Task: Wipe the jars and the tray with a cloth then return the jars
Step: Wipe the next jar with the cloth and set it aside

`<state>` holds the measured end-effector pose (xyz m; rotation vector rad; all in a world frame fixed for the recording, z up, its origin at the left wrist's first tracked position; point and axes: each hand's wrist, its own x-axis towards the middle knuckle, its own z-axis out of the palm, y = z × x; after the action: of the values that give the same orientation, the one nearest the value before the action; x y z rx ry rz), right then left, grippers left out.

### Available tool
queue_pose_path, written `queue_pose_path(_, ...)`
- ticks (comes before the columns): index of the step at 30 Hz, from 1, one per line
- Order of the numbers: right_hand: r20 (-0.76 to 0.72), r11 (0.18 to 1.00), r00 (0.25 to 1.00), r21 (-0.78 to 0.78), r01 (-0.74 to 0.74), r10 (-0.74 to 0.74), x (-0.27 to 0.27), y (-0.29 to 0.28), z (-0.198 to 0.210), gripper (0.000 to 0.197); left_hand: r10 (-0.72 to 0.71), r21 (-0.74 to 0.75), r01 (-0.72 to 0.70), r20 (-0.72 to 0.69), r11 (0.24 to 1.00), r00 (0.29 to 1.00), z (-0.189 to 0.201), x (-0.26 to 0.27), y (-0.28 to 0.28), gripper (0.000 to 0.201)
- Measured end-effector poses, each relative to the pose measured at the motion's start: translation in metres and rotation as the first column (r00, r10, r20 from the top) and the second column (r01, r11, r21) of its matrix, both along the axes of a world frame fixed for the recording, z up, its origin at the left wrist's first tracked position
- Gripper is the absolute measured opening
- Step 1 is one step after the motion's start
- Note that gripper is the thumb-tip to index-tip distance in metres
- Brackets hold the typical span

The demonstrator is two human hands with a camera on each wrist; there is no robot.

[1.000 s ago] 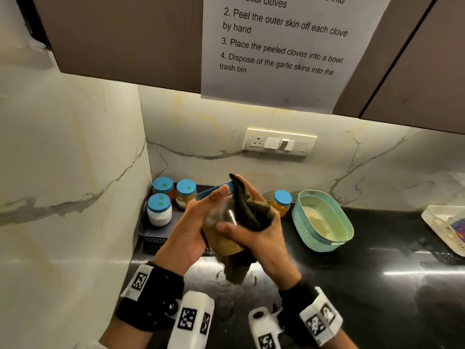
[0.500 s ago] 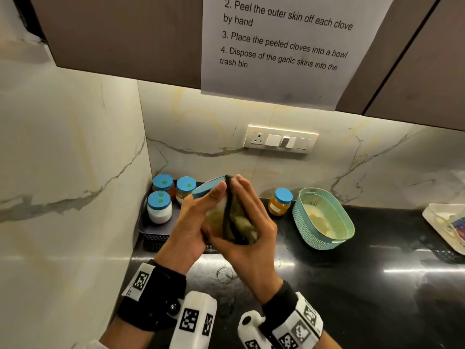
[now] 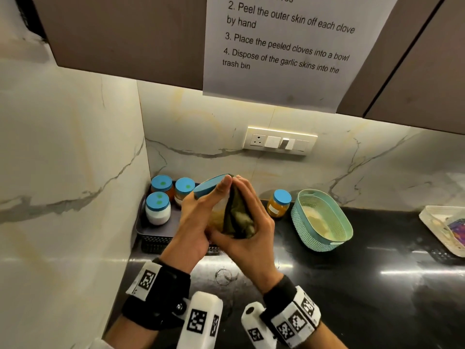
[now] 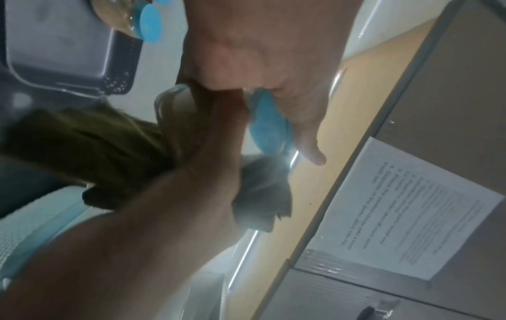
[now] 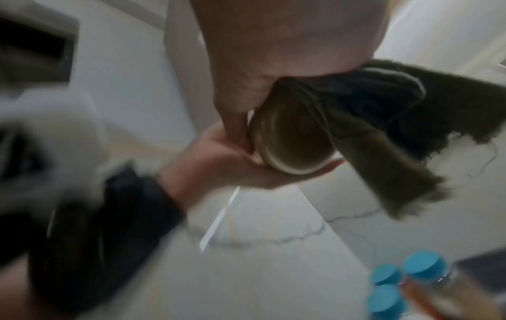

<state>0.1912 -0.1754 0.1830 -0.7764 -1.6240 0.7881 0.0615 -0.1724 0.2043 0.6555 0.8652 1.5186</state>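
Note:
My left hand (image 3: 198, 215) holds a tilted glass jar (image 3: 217, 215) with a blue lid (image 3: 208, 186) above the counter, in front of the grey tray (image 3: 156, 231). My right hand (image 3: 254, 220) presses a bunched olive cloth (image 3: 239, 217) against the jar's right side, thumb under its base. In the right wrist view the jar's base (image 5: 295, 138) rests in the left palm (image 5: 227, 166), the cloth (image 5: 383, 112) draped beside it. The left wrist view shows the lid (image 4: 269, 127) and the cloth (image 4: 82, 147). Three blue-lidded jars (image 3: 158, 207) stand in the tray.
One orange-filled jar (image 3: 278, 204) stands on the black counter (image 3: 352, 285) right of my hands. A teal basket (image 3: 324, 222) sits beyond it, and a white tray (image 3: 442, 227) at the far right. Marble walls close the left corner; cabinets hang overhead.
The cloth hung below the jar a second ago and is now gathered against its side. My right hand slid up along the jar, fingers reaching the lid.

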Motion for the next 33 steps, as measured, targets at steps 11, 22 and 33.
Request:
queue_pose_path(11,-0.163,0.918,0.974,-0.339,-0.205,0.157,0.006,-0.003,0.033,0.076,-0.242,0.163,0.232,0.046,0.959,0.969,0.008,-0.018,0.004,0.066)
queue_pose_path(22,-0.018,1.000,1.000,0.009,0.011,-0.011,-0.013,-0.001,0.005,0.095,0.006,0.116,0.002,-0.074,0.993,0.997,0.000,-0.010,0.004,0.099)
queue_pose_path(33,-0.110,0.993,0.994,-0.117,-0.032,0.019,-0.020,-0.007,-0.002,0.094,0.037,0.095,-0.029,-0.080,0.995,0.996,0.002,-0.007,-0.002,0.098)
